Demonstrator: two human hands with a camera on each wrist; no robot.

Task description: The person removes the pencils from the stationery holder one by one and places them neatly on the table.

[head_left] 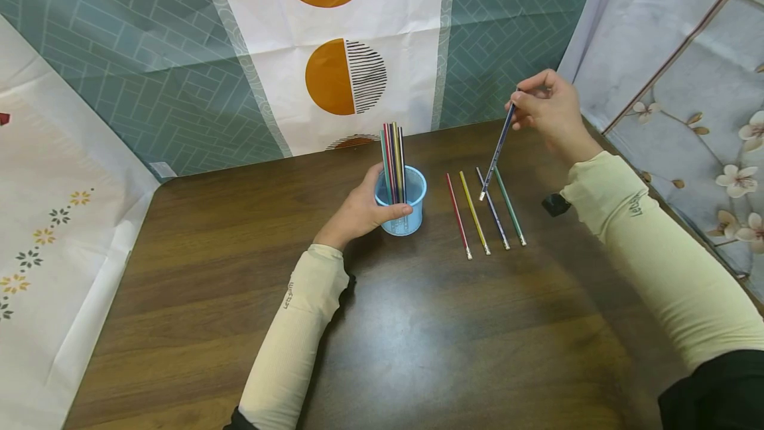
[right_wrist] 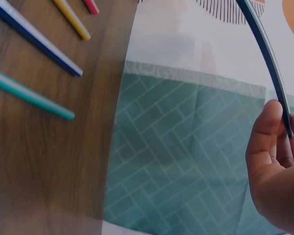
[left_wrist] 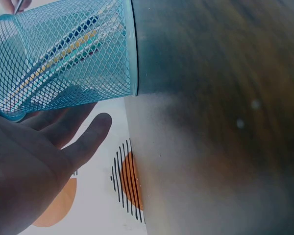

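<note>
On the near part of the desk (head_left: 418,324) lie only the two sleeved forearms. Further in, the left hand (head_left: 358,212) wraps its fingers (left_wrist: 83,139) around a blue mesh cup (head_left: 401,208), which stands upright and holds a tight bunch of coloured pencils (head_left: 394,161). Just right of the cup four pencils lie side by side on the wood, apart from one another: a red pencil (head_left: 457,215), a yellow pencil (head_left: 474,213), a dark blue pencil (head_left: 493,209) and a green pencil (head_left: 509,207).

Farther and to the right, the right hand (head_left: 549,111) pinches the top end of a blue pencil (head_left: 497,148) between thumb and fingertips, raised clear of the desk; its lower, pale end hangs over the far ends of the dark blue and green ones. It is slim and dark blue, with a metal band near the lower tip.

The grip is high and light, so the pencil could swing or slip out. Its hanging end could also strike the row below and roll those pencils out of line. If it comes to the cup at a slant, it could catch the rim or the standing bunch and tip the light cup, though the left hand steadies it. A small black object (head_left: 556,204) lies near the right forearm, which could brush it.
</note>
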